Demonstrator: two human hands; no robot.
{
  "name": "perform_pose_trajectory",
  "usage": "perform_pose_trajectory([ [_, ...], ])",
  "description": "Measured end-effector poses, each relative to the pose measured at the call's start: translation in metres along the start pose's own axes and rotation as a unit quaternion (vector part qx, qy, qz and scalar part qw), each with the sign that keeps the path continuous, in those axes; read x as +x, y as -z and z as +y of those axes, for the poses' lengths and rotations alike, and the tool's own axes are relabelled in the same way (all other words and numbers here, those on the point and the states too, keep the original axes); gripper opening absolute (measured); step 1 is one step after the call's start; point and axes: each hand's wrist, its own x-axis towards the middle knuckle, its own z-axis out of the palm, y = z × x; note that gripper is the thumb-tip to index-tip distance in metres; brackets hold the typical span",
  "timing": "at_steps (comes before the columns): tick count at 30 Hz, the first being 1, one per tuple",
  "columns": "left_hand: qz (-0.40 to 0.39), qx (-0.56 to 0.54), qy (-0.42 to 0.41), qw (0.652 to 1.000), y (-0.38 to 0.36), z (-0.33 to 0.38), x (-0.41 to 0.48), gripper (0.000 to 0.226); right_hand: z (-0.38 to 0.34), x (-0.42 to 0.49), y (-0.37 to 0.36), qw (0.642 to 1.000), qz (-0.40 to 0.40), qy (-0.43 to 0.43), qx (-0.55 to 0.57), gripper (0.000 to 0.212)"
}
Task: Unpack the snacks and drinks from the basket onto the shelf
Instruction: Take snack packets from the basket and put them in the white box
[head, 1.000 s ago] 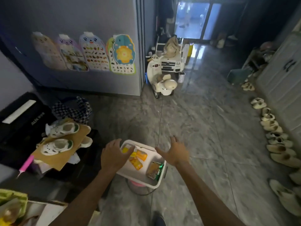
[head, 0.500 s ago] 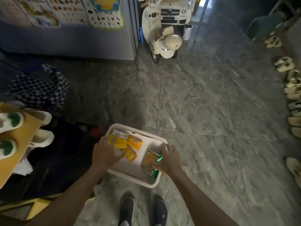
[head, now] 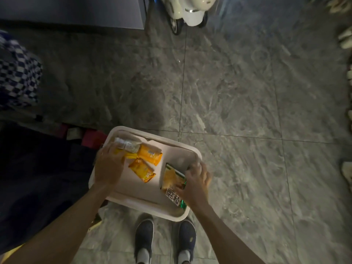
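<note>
A white plastic basket (head: 144, 203) stands on the floor in front of my feet. Inside lie two orange snack packets (head: 150, 154) (head: 142, 170), a clear-wrapped pack (head: 127, 145) at the far left, and a green-edged snack bag (head: 172, 181) at the right. My left hand (head: 108, 166) reaches into the left end, and its fingers lie over a yellow packet (head: 129, 155) beside the clear pack. My right hand (head: 196, 181) grips the right edge of the green-edged bag. The shelf is not in view.
Grey marble tile floor (head: 238, 103) spreads ahead and to the right. A white toy scooter (head: 190, 12) stands at the top. A checkered cloth (head: 17, 73) and dark clutter sit at the left. Slippers (head: 345, 39) line the right edge. My two shoes (head: 165, 239) are below the basket.
The view tilted further down over the basket. Both hands went from above its rim down onto the snacks, the right onto the green-edged bag and the left onto the yellow packet.
</note>
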Motion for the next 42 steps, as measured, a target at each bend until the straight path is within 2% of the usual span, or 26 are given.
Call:
perform_pose_trajectory([
  [2, 0.025, -0.028, 0.002, 0.999, 0.007, -0.005, 0.002, 0.018, -0.006, -0.006, -0.001, 0.999, 0.017, 0.002, 0.029, 0.048],
  [5, 0.003, -0.047, 0.023, 0.999, 0.025, -0.009, 0.004, 0.017, -0.021, -0.018, 0.015, 0.992, -0.004, -0.015, 0.123, 0.035],
  [9, -0.021, -0.079, 0.048, 0.995, 0.060, -0.010, -0.004, 0.016, -0.038, -0.032, 0.048, 0.985, 0.023, -0.007, 0.172, 0.037],
  [12, -0.008, -0.149, 0.080, 0.986, 0.096, -0.010, -0.019, 0.028, -0.051, -0.045, 0.085, 0.979, 0.060, -0.001, 0.193, 0.041],
  [15, 0.013, -0.276, 0.139, 0.951, 0.146, -0.003, -0.031, 0.023, -0.066, -0.059, 0.135, 0.974, 0.098, 0.021, 0.205, 0.041],
  [18, 0.000, -0.385, 0.164, 0.908, 0.203, 0.004, -0.041, 0.025, -0.083, -0.077, 0.192, 0.964, 0.134, 0.047, 0.227, 0.039],
  [22, -0.019, -0.462, 0.169, 0.870, 0.286, 0.011, -0.054, 0.015, -0.107, -0.105, 0.264, 0.948, 0.177, 0.089, 0.249, 0.037],
  [24, 0.003, -0.494, 0.153, 0.856, 0.330, 0.017, -0.062, 0.002, -0.118, -0.117, 0.295, 0.941, 0.186, 0.112, 0.260, 0.036],
  [25, 0.023, -0.504, 0.150, 0.850, 0.352, 0.020, -0.067, 0.012, -0.123, -0.121, 0.309, 0.936, 0.191, 0.126, 0.266, 0.036],
  [28, 0.086, -0.520, 0.159, 0.835, 0.397, 0.020, -0.085, 0.036, -0.143, -0.133, 0.351, 0.921, 0.198, 0.174, 0.286, 0.036],
  [31, 0.144, -0.501, 0.174, 0.835, 0.429, 0.018, -0.110, 0.029, -0.162, -0.139, 0.382, 0.905, 0.201, 0.224, 0.301, 0.037],
  [36, 0.228, -0.464, 0.272, 0.812, 0.466, -0.004, -0.171, 0.007, -0.209, -0.154, 0.415, 0.878, 0.185, 0.329, 0.295, 0.035],
  [39, 0.263, -0.448, 0.342, 0.783, 0.480, -0.023, -0.220, 0.018, -0.249, -0.156, 0.410, 0.867, 0.164, 0.375, 0.282, 0.034],
  [42, 0.283, -0.402, 0.408, 0.769, 0.492, -0.043, -0.277, 0.018, -0.299, -0.161, 0.387, 0.856, 0.133, 0.413, 0.282, 0.035],
])
